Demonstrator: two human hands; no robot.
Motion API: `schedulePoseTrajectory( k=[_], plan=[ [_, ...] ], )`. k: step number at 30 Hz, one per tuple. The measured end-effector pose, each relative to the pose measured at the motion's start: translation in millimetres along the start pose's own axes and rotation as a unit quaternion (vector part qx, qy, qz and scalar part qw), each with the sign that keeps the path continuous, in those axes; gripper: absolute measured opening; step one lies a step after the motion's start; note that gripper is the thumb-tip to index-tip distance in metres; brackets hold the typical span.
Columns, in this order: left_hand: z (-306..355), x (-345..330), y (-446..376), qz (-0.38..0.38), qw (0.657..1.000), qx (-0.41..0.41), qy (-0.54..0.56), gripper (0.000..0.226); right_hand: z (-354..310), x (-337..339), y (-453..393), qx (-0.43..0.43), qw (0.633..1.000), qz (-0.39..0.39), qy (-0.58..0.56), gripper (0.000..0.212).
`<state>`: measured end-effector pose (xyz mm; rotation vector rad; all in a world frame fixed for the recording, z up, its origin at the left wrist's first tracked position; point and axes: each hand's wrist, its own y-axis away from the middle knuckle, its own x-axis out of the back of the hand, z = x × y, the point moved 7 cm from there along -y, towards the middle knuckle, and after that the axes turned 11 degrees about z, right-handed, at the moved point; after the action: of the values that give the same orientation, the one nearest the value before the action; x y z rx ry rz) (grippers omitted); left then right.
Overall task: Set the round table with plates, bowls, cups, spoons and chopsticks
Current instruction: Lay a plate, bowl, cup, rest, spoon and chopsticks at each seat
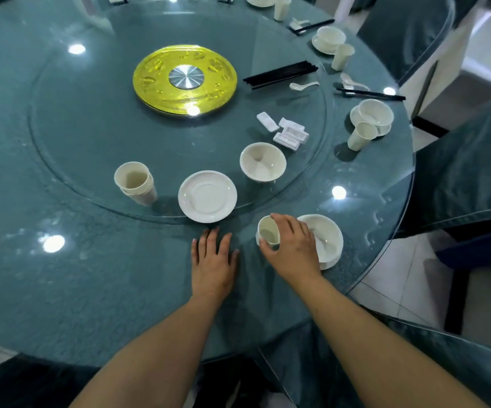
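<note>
My right hand (292, 248) gripped a cup (268, 231), setting it at nine o'clock of the bowl (328, 237) on its plate; my left hand (213, 260) lay flat, fingers spread, on the table (91, 275). Next, I judged, came chopsticks (279, 73) and a spoon (303, 86) at one o'clock, beyond the spare bowl (262, 165) and spare plate (207, 196)

Head camera looks down (closely) at table (61, 275)
</note>
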<state>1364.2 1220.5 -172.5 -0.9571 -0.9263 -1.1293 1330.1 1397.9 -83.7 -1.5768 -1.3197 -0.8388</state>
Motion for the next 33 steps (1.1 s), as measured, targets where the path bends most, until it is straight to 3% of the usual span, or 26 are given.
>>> schedulePoseTrajectory(
  k=[13, 19, 23, 27, 33],
  plan=[
    [1.2, -1.1, 0.8, 0.014, 0.999, -0.002, -0.041, 0.055, 9.9, -7.0, -1.2, 0.051, 0.996, -0.068, -0.005, 0.067],
    [1.2, -1.7, 0.3, 0.013, 0.999, 0.002, -0.04, 0.056, 15.3, 9.1, -40.5, 0.027, 0.999, -0.012, -0.045, 0.039],
    [0.5, -3.0, 0.2, 0.024, 0.999, -0.003, -0.042, 0.055, 32.0, 4.7, -85.5, -0.004, 0.999, -0.001, -0.038, 0.034],
    [0.5, -3.4, -0.8, 0.028, 0.998, -0.008, -0.05, 0.054, 59.5, -19.2, -128.2, -0.052, 0.997, -0.06, 0.001, 0.042],
    [-0.4, -7.1, -0.7, 0.021, 0.998, -0.01, -0.061, 0.054, 71.5, -57.4, -158.5, 0.007, 0.985, -0.158, 0.069, 0.058]
  ],
)
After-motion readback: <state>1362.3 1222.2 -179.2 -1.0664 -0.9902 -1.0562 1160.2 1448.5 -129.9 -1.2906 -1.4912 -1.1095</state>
